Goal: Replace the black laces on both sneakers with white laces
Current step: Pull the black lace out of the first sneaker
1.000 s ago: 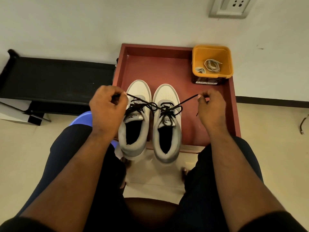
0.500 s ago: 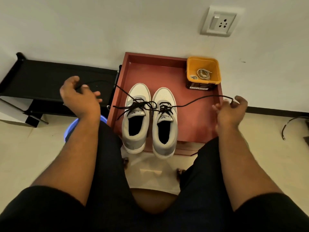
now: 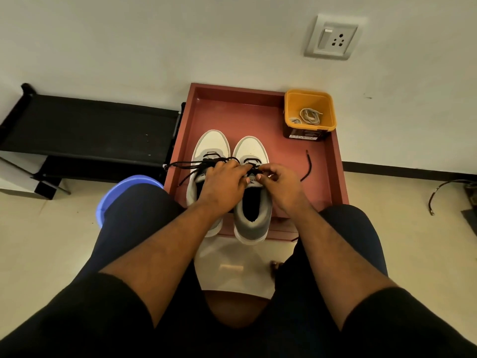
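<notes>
Red tray (image 3: 333,161) with raised walls, smooth and matte, set on the pale floor against the wall. On it, side by side with toes pointing far and heels hanging over the near edge: left sneaker (image 3: 213,144) and right sneaker (image 3: 251,151), white smooth toe caps, grey soft collars, dark openings. Long axis of each running near to far, square to the reach of both arms. Orange plastic tub (image 3: 309,99), square and glossy, in the far right corner of the tray, well apart from the shoes; white laces (image 3: 309,116) coiled flat inside. Black laces (image 3: 191,164), thin, round and limp, splayed left over the tray rim from the left sneaker; one loose end (image 3: 308,164) curling right across the tray floor, tip stiff. Left hand (image 3: 223,180) draped over the left sneaker's tongue, fingers bent onto the lacing at the gap between the shoes; whether gripping cord, cannot tell. Right hand (image 3: 277,179) over the right sneaker's tongue, thumb and fingers apparently pinching a dark strand at the top eyelets. Both equally near the work; next pull likely toward the near side, along the shoe
</notes>
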{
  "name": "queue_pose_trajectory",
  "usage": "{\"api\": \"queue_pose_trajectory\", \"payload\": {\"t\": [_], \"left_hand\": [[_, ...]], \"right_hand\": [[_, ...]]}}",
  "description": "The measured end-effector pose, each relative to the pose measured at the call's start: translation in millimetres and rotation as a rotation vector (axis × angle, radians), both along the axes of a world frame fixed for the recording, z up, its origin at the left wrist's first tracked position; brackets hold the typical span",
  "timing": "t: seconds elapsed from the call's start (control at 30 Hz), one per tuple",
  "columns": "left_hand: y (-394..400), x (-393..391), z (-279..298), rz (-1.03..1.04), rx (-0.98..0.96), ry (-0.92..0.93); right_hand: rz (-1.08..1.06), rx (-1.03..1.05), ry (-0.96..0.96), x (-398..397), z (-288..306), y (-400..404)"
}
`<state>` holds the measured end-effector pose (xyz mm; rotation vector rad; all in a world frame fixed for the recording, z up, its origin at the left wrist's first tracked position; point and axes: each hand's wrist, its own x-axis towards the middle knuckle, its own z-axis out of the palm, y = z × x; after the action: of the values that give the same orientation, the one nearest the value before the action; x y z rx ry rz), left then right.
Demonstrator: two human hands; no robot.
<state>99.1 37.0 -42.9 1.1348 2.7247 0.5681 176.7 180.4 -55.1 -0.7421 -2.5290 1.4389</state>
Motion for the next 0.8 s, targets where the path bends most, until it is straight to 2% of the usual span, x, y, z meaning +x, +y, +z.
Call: {"api": "queue_pose_trajectory", "payload": {"t": [0.1,0.2,0.33,0.43,0.57,0.67,0.8], "left_hand": [[-6,1,0,0.013,0.138,-0.14],[-12,8,2,0.083,0.268,-0.248],[-17,13,7,0.182,0.395,-0.293],[-23,13,11,0.155,0.404,-0.393],[-33,14,17,0.089,0.455,-0.47],[-35,16,20,0.236,0.555,-0.485],[-37,19,31,0.486,0.73,-0.686]], "right_hand": [[0.05,0.118,0.018,0,3,-3],[0.059,0.086,0.024,4,5,-7],[-0.075,-0.154,0.031,9,9,-19],[-0.206,-0.343,0.07,13,12,-31],[-0.42,-0.789,0.148,19,25,-31],[-0.465,-1.038,0.218,25,32,-19],[-0.439,-1.09,0.336,33,37,-10]]}}
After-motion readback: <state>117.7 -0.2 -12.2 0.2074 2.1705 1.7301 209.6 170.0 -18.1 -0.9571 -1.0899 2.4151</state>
